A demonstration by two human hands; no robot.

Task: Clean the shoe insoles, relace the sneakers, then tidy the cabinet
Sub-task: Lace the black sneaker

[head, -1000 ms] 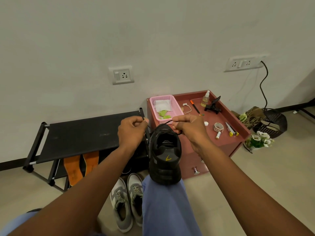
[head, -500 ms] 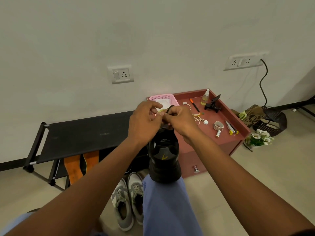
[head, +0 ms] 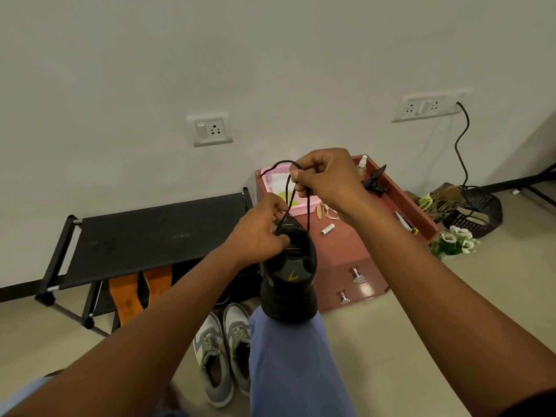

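A black sneaker point(head: 288, 278) stands heel toward me on my blue-trousered knee point(head: 294, 362). My right hand point(head: 328, 179) is raised above it and pinches both strands of the black lace point(head: 284, 200), which loops over the fingers. My left hand point(head: 258, 233) holds the lace at the shoe's tongue. Two orange insoles point(head: 140, 290) lean inside the black shoe rack point(head: 150, 236). A pair of grey sneakers point(head: 222, 350) sits on the floor below. The red cabinet point(head: 346, 251) stands behind the shoe.
On the cabinet top lie a pink basket point(head: 270, 176), a spray bottle point(head: 362, 167), a black clip point(head: 374, 180), a battery point(head: 327, 229) and small tools. White flowers point(head: 455, 239) and a dark basket point(head: 478, 212) sit on the floor at right, with a cable to the wall socket.
My right hand has risen and pulled the lace up into a long loop. My left hand has dropped to the shoe's tongue. Before, both hands met close together above the shoe.
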